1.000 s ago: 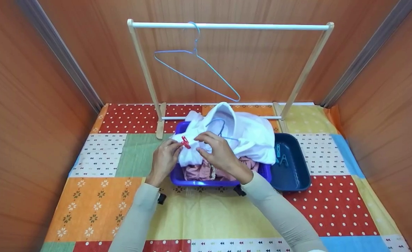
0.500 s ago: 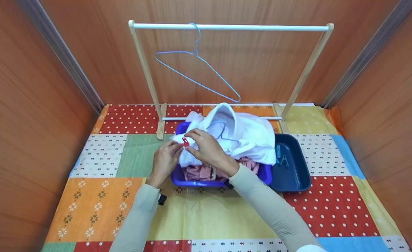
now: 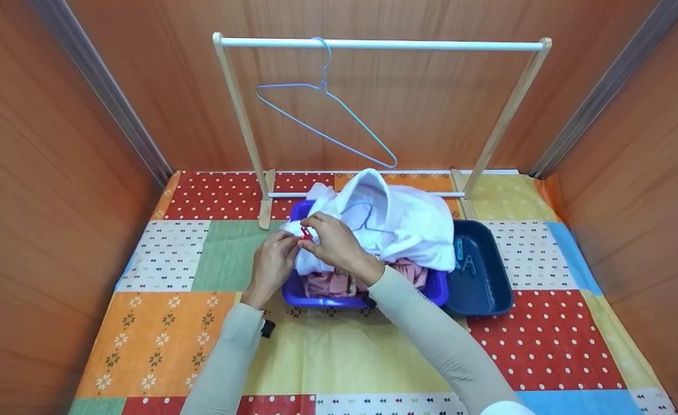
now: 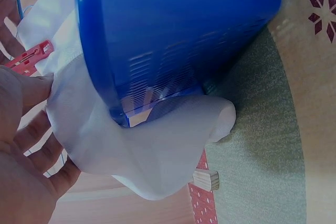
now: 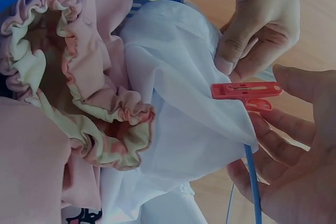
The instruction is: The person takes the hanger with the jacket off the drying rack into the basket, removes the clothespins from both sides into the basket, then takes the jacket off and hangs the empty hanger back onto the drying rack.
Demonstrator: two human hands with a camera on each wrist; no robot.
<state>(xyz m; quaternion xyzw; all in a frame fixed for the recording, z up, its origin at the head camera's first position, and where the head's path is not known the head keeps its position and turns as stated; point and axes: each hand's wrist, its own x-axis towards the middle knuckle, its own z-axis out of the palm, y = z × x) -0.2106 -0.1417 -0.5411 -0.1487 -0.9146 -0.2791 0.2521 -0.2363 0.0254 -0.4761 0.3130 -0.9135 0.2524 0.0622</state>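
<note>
A white hooded garment (image 3: pixel 419 225) lies over the purple-blue basket (image 3: pixel 339 302), a blue hanger (image 3: pixel 367 218) inside its hood opening. My left hand (image 3: pixel 271 259) pinches the garment's edge at the basket's left side. Close beside those fingertips, a red clothespin (image 5: pixel 244 90) sits at the cloth edge. The thumb and fingers of my right hand (image 3: pixel 339 245) pinch the clothespin's handle ends. Under the cloth corner, a blue hanger wire (image 5: pixel 252 182) comes out in the right wrist view. Pink clothing with a gathered waistband (image 5: pixel 79 124) lies in the basket's front part.
Behind the basket stands a wooden rack with a white rail (image 3: pixel 431 44), and an empty blue hanger (image 3: pixel 330 135) hangs from it. A dark blue tray (image 3: pixel 491 294) holding blue clothespins (image 3: pixel 466 264) touches the basket's right side. Wood-grain panels (image 3: pixel 632 173) enclose the patchwork cloth (image 3: pixel 154 346).
My right hand has moved left to the red clothespin, and its thumb and fingers have closed on the handle ends. The left hand keeps its pinch on the garment.
</note>
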